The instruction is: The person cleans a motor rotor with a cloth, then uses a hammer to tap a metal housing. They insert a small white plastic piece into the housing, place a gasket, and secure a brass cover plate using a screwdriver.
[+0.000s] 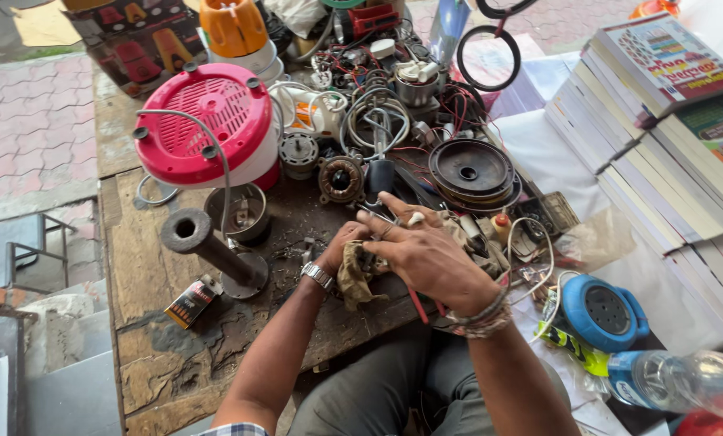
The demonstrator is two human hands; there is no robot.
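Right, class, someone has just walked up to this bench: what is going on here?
A person sits at a worn wooden workbench crowded with appliance parts. The left hand, with a watch on its wrist, closes its grip on a dirty rag. The right hand lies over it, fingers spread, and what it touches underneath is hidden. Behind them are a pink and white appliance housing, a tangle of wires and a dark round disc. Stacked books stand to the right.

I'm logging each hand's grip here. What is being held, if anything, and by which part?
The left hand clutches a dirty tan rag, bunched at its top. The right hand lies over it; whether it holds anything cannot be told.
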